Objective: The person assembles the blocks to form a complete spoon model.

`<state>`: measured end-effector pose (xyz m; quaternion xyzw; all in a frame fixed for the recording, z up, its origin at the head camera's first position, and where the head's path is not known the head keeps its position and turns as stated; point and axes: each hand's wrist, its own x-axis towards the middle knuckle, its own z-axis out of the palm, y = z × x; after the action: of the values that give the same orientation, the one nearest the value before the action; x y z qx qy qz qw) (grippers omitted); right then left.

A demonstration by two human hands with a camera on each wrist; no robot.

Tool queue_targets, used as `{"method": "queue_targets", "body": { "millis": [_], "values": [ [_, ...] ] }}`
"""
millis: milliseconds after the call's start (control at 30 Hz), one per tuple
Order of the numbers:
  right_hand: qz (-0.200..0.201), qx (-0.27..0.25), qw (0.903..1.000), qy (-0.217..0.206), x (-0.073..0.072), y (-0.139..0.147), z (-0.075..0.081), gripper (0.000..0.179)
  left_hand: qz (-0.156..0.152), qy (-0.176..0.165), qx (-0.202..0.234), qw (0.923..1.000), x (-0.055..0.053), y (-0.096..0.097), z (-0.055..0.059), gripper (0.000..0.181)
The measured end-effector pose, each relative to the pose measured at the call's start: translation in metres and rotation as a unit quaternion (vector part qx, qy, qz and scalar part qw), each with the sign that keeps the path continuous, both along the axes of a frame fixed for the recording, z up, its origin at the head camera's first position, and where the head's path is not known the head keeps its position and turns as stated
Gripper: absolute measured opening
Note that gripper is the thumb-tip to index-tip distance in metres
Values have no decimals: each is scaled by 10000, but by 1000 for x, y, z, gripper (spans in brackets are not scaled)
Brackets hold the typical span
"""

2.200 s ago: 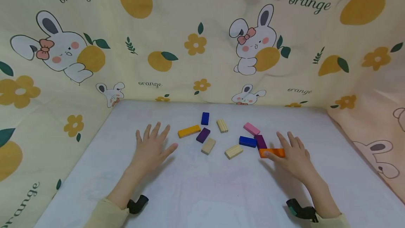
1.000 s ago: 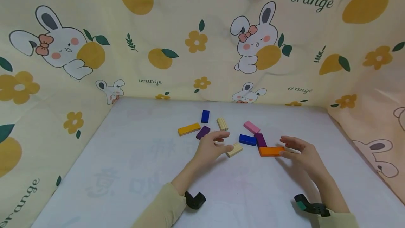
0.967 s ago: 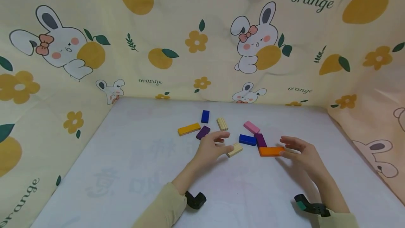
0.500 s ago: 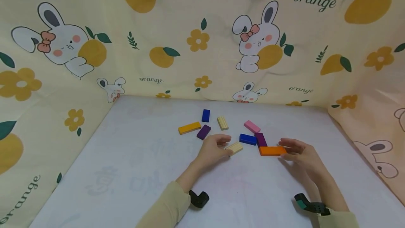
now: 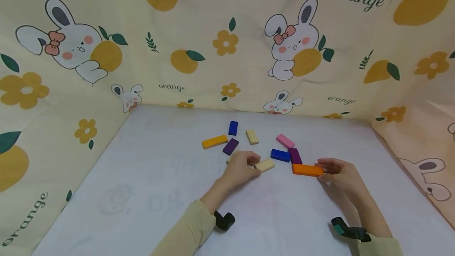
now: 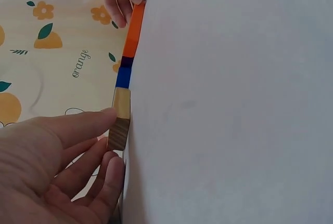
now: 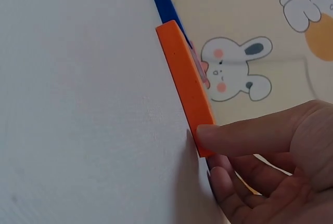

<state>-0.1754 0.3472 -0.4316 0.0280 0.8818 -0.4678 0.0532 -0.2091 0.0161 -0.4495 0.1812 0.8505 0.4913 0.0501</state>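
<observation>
My left hand (image 5: 241,171) pinches the left end of a plain wooden block (image 5: 264,165), thumb on its near side and fingers behind. In the left wrist view that wooden block (image 6: 122,104) shows its striped end grain. On the right, my right hand (image 5: 342,176) pinches the right end of an orange block (image 5: 307,170), thumb to the front. The orange block (image 7: 184,86) lies long and narrow in the right wrist view. A purple block (image 5: 295,156) lies just behind its left end, beside a blue block (image 5: 280,155).
Behind these lies a pink block (image 5: 285,141). Further left are a ribbed wooden block (image 5: 252,137), a blue block (image 5: 233,128), a yellow block (image 5: 215,142) and a purple block (image 5: 230,146). My left hand mostly hides another pale block. A printed cloth (image 5: 199,27) hangs behind the white table (image 5: 270,220).
My left hand, spread at the left earlier, has come right and now pinches the wooden block. My right hand's spread fingers have drawn in to the orange block's right end, which has swung slightly nearer.
</observation>
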Motion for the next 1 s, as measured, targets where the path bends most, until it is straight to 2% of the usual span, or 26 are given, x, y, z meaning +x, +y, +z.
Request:
{"method": "queue_targets", "body": {
  "millis": [133,300,667,767,1000],
  "values": [
    [-62,277,9996,-36,2,-2,1,53,-22,78,-251,9997,-3,0,2,32],
    [6,373,9993,-45,5,-8,0,49,14,315,-487,9983,-6,-7,1,29],
    [84,612,9981,-69,8,-23,3,45,-67,449,-769,9960,-16,-23,4,27],
    [109,588,9981,-145,9,-26,5,46,-21,516,-776,9956,-20,-28,6,27],
    [379,765,9961,-236,12,-45,7,51,-41,421,-767,9962,-23,-34,10,26]
  ]
}}
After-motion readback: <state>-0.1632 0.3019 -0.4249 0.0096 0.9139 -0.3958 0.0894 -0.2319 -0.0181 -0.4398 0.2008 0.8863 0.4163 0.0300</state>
